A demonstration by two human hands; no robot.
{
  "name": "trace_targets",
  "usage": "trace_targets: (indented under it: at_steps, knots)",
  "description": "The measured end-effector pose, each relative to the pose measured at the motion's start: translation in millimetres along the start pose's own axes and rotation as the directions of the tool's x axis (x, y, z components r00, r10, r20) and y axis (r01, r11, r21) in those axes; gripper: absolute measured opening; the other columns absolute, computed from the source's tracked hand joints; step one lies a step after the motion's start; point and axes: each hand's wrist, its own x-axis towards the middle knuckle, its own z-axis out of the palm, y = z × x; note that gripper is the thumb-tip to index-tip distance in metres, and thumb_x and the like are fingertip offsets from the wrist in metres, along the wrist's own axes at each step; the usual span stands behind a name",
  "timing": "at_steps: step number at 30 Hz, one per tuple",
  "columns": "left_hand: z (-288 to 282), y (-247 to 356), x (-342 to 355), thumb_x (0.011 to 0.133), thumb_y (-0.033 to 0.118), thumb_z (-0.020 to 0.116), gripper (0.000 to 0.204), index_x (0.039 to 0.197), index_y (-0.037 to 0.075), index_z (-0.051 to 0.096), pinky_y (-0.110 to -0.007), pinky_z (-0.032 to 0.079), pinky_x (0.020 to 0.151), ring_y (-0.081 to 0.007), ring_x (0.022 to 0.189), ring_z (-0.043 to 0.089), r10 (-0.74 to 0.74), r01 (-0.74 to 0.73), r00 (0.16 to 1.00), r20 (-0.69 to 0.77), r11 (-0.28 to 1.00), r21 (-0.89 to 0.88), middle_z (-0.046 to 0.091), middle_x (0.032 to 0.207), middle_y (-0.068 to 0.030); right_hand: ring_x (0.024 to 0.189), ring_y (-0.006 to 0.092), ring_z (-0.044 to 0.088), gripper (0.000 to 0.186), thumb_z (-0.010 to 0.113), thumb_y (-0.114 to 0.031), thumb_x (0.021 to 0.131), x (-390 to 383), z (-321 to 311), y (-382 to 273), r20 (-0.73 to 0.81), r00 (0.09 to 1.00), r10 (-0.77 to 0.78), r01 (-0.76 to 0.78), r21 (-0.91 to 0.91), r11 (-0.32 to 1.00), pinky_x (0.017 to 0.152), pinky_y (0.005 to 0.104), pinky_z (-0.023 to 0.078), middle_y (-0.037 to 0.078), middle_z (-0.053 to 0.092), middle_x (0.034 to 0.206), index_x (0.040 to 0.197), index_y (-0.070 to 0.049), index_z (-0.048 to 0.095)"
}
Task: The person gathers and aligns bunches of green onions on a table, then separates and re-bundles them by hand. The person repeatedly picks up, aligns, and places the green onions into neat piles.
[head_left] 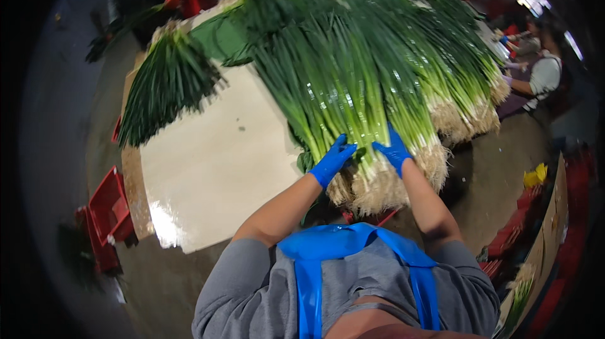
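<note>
A thick bunch of spring onions [367,161] lies in front of me at the table's near edge, its pale, hairy roots toward my body and its long green leaves pointing away. My left hand [334,161], in a blue glove, grips the bunch's left side near the white stems, thumb on top. On the other side my right hand [394,150], gloved in blue too, clasps the stems with its thumb pointing inward. Some fingers of both hands are hidden among the stalks. More spring onions [435,80] lie close alongside to the right.
At left, the pale tabletop [214,162] carries a smaller bunch of greens [167,80] along its far left edge. A red crate [110,203] stands beside the table on the left. A person [535,77] works at the right, and others are at the far side.
</note>
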Motion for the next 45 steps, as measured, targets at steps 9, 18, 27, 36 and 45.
trace_targets:
  at_steps: [9, 18, 27, 36, 45]
  knots:
    - [-18.5, -13.7, -9.3, 0.085, 0.046, 0.049, 0.060, 0.133, 0.015, 0.031, -0.044, 0.037, 0.092, -0.0267, 0.117, 0.040, 0.088, -0.059, 0.995, 0.042, 0.889, -0.454, 0.034, 0.134, -0.0072, 0.124, 0.0430, 0.024, 0.091, 0.067, -0.031, 0.065, -67.4, 92.6, -120.6, 0.076, 0.996, 0.055, 0.018, -0.735, 0.678, 0.099, 0.0460, 0.029, 0.014, 0.021, 0.141, 0.138, -0.014, 0.015]
    - [-66.6, 8.0, -95.6, 0.085, 0.036, 0.050, 0.042, 0.117, 0.009, 0.048, -0.042, 0.040, 0.091, -0.0292, 0.103, 0.051, -0.196, 0.129, 0.980, -0.035, 0.757, -0.641, 0.053, 0.114, -0.0143, 0.124, 0.0477, 0.019, 0.073, 0.057, -0.042, 0.074, -96.3, 146.7, -140.7, 0.388, 0.878, -0.279, 0.465, -0.559, 0.687, 0.099, 0.0499, 0.027, 0.014, 0.026, 0.137, 0.132, -0.007, 0.030]
    - [-137.6, -80.9, -135.2, 0.081, 0.024, 0.058, 0.035, 0.106, 0.001, 0.051, -0.038, 0.048, 0.060, -0.0239, 0.072, 0.058, -0.147, 0.033, 0.855, -0.497, 0.972, -0.231, 0.059, 0.089, -0.0142, 0.128, 0.0317, 0.022, 0.072, 0.057, -0.045, 0.075, -102.1, 202.9, -75.1, 0.584, 0.748, -0.315, 0.645, -0.528, 0.553, 0.105, 0.0475, 0.014, 0.009, 0.020, 0.142, 0.134, -0.014, 0.031]
    - [-115.8, -81.2, -145.9, 0.082, 0.012, 0.055, 0.039, 0.118, 0.000, 0.044, -0.032, 0.046, 0.078, -0.0201, 0.094, 0.056, 0.047, -0.158, 0.955, -0.293, 0.916, -0.369, 0.055, 0.108, -0.0125, 0.126, 0.0475, 0.017, 0.099, 0.063, -0.054, 0.068, -75.0, 194.8, -101.6, 0.015, 0.997, -0.075, 0.065, -0.682, 0.729, 0.103, 0.0489, 0.018, 0.026, 0.000, 0.141, 0.140, -0.019, 0.003]
    - [-119.5, -91.3, -133.7, 0.078, -0.004, 0.046, 0.051, 0.127, 0.006, 0.036, -0.040, 0.043, 0.090, -0.0263, 0.106, 0.052, 0.020, -0.129, 0.981, -0.194, 0.814, -0.567, 0.050, 0.119, -0.0132, 0.125, 0.0430, 0.023, 0.070, 0.059, -0.012, 0.074, -77.1, 196.1, -94.2, 0.295, 0.920, -0.258, 0.391, -0.637, 0.665, 0.099, 0.0439, 0.033, 0.010, 0.016, 0.143, 0.135, -0.026, 0.027]
